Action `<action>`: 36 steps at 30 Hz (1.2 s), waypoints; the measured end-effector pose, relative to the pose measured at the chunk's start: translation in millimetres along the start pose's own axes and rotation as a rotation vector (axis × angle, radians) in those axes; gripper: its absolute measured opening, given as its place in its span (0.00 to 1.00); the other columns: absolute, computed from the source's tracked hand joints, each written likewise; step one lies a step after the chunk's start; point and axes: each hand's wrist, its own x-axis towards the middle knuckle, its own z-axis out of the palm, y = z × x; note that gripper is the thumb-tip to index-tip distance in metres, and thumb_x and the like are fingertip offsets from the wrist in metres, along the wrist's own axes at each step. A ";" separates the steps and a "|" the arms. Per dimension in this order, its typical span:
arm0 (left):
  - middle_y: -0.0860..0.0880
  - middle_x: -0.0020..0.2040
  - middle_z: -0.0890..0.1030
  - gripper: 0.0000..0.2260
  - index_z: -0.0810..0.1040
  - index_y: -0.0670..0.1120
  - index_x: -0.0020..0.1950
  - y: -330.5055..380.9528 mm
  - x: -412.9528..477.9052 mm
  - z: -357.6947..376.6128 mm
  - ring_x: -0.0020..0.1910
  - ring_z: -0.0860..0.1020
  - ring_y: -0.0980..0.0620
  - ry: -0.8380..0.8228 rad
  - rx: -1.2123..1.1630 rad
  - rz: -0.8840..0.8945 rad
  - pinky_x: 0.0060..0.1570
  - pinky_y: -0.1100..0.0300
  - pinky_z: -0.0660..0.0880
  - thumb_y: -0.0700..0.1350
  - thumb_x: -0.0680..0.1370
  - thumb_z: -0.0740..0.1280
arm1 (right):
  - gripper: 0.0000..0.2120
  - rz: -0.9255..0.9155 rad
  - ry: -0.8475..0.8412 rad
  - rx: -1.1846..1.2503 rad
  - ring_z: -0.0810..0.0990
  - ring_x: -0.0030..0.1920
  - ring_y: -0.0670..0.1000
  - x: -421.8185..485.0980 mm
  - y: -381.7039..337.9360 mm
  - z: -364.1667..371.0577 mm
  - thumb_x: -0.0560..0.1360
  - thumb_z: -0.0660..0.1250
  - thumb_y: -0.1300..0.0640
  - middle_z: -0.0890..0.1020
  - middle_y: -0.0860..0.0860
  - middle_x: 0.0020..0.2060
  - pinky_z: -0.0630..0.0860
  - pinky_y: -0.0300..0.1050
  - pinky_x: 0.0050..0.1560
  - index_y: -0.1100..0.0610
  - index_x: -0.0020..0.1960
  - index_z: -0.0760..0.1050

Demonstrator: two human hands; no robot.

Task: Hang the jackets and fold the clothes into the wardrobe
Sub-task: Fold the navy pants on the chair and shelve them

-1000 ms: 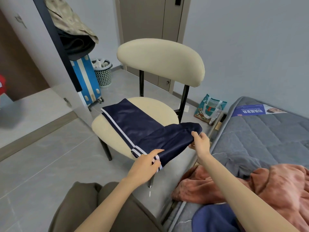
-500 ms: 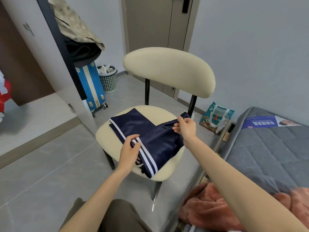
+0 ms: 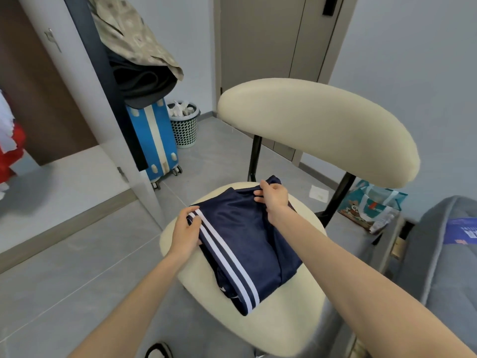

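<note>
Navy garment [image 3: 245, 244] (two white stripes along one edge) lies folded on the seat of the cream chair [image 3: 284, 321]; it looks like track trousers, though the folds make that uncertain. The left hand [image 3: 186, 235] pinches the striped corner at the garment's 10 o'clock, and the right hand [image 3: 274, 198] grips the far edge at 12 o'clock, fingers curled over the fabric. A blue suitcase [image 3: 154, 140] and mesh basket [image 3: 184, 130] stand at the chair's 11 o'clock.

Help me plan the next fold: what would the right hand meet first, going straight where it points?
The right hand pinches the navy garment; past its edge and the chair seat, probably only floor toward the waste basket, though depth is unclear.
</note>
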 end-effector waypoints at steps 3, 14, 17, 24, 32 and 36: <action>0.43 0.58 0.77 0.12 0.69 0.48 0.67 -15.9 24.2 -9.0 0.48 0.77 0.51 0.043 0.156 -0.013 0.51 0.55 0.77 0.43 0.83 0.57 | 0.06 -0.078 -0.108 -0.102 0.81 0.45 0.50 0.8 17.7 14.8 0.80 0.61 0.57 0.83 0.50 0.42 0.74 0.40 0.47 0.59 0.51 0.75; 0.43 0.78 0.53 0.31 0.51 0.62 0.77 -25.2 79.0 14.5 0.76 0.50 0.40 -0.332 1.194 0.112 0.73 0.44 0.51 0.70 0.76 0.52 | 0.23 -0.301 -0.202 -1.199 0.40 0.78 0.57 -66.6 115.8 -16.3 0.82 0.44 0.41 0.51 0.43 0.78 0.35 0.68 0.71 0.39 0.77 0.50; 0.43 0.75 0.59 0.36 0.52 0.61 0.77 -30.0 81.3 11.5 0.74 0.55 0.41 -0.336 1.148 0.061 0.70 0.49 0.58 0.73 0.73 0.55 | 0.24 -0.235 -0.171 -1.267 0.38 0.77 0.60 -63.6 126.5 -37.1 0.82 0.43 0.40 0.46 0.39 0.78 0.38 0.69 0.71 0.37 0.77 0.43; 0.44 0.67 0.67 0.32 0.61 0.51 0.75 -37.6 40.0 7.6 0.64 0.67 0.42 -0.192 1.133 0.170 0.63 0.51 0.66 0.66 0.76 0.59 | 0.21 -0.427 -0.205 -1.046 0.56 0.76 0.53 -54.0 129.4 -60.1 0.84 0.51 0.53 0.61 0.45 0.76 0.55 0.50 0.75 0.48 0.76 0.60; 0.43 0.74 0.59 0.23 0.59 0.50 0.75 -36.2 -50.1 10.0 0.73 0.59 0.42 -0.003 1.277 0.228 0.71 0.42 0.55 0.53 0.81 0.58 | 0.12 -0.479 0.018 -0.801 0.69 0.53 0.51 -70.4 131.7 -100.7 0.77 0.62 0.62 0.70 0.50 0.56 0.65 0.38 0.48 0.59 0.60 0.68; 0.57 0.71 0.66 0.21 0.67 0.59 0.70 -19.4 -89.6 50.5 0.73 0.59 0.52 -0.455 1.093 0.555 0.72 0.40 0.50 0.63 0.78 0.57 | 0.08 -0.323 0.015 -0.758 0.75 0.44 0.51 -75.5 136.7 -110.5 0.80 0.63 0.54 0.75 0.50 0.51 0.67 0.41 0.43 0.58 0.55 0.71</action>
